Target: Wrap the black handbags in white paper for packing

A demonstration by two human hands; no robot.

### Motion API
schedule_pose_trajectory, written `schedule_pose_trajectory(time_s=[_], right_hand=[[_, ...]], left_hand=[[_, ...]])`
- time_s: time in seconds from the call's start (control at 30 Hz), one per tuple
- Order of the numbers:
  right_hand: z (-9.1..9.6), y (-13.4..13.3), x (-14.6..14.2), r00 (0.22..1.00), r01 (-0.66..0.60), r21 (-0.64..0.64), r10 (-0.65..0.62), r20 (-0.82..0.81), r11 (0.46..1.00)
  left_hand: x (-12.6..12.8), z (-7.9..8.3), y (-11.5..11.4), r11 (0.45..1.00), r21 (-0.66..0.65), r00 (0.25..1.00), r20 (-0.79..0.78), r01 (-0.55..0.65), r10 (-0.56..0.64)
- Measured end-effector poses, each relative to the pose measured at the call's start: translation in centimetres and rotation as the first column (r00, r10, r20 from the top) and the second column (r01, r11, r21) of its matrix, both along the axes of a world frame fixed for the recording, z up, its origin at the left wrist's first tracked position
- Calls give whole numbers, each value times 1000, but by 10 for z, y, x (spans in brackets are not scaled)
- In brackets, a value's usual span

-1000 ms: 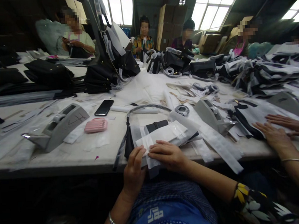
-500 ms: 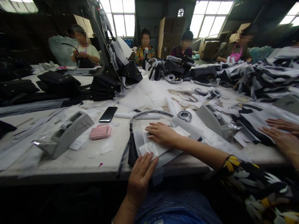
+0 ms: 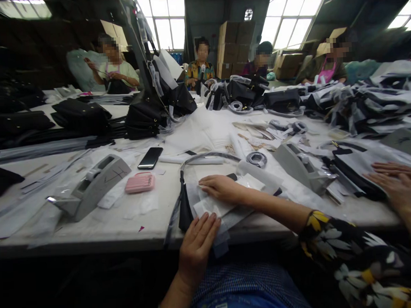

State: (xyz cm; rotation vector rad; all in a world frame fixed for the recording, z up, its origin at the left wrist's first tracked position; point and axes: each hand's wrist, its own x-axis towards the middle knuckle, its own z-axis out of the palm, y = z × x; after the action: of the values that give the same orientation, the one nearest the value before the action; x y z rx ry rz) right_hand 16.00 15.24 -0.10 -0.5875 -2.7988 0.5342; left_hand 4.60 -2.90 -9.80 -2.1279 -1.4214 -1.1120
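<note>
In front of me a black handbag point(image 3: 184, 209) lies at the table's edge, largely covered by white tissue paper and translucent wrapping point(image 3: 245, 212). Its strap point(image 3: 210, 156), sheathed in clear film, arches over the far side. My right hand point(image 3: 223, 189) lies across the wrapping, fingers stretched to the left and held close together. Lower down, my left hand point(image 3: 198, 239) rests its straightened fingers on the near edge of the tissue paper. Both palms face down, and neither hand grasps anything visible. Part of the bag is hidden under my hands and the wrapping.
Grey tape dispensers point(image 3: 93, 187) point(image 3: 304, 167) stand on either side. A phone point(image 3: 150, 158), a pink case point(image 3: 140, 182) and a coiled wrapped strap point(image 3: 256, 159) lie beyond. At right, a co-worker's hands point(image 3: 400, 185) press another bag. Black bags point(image 3: 144, 116) pile up behind.
My right hand's fingers have drawn closer together and shifted slightly toward me. My left hand has barely moved, still on the tissue edge. A dark piece now shows beyond my right hand.
</note>
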Motion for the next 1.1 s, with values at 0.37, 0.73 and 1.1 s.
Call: schedule_pose_trajectory(time_s=[0.37,0.73,1.1], right_hand=[[-98,-115,121,934,-46,550,231,-271,834],[-112,-121,77,786,48,453,247,-567,890],[-77,-156,104,810,7,254,143,-568,967]], left_hand=[[-2,7,-2,998,-56,1000,6,29,-29],[-3,9,0,999,-37,998,-70,3,-6],[0,3,2,999,-24,997,-63,-36,34]])
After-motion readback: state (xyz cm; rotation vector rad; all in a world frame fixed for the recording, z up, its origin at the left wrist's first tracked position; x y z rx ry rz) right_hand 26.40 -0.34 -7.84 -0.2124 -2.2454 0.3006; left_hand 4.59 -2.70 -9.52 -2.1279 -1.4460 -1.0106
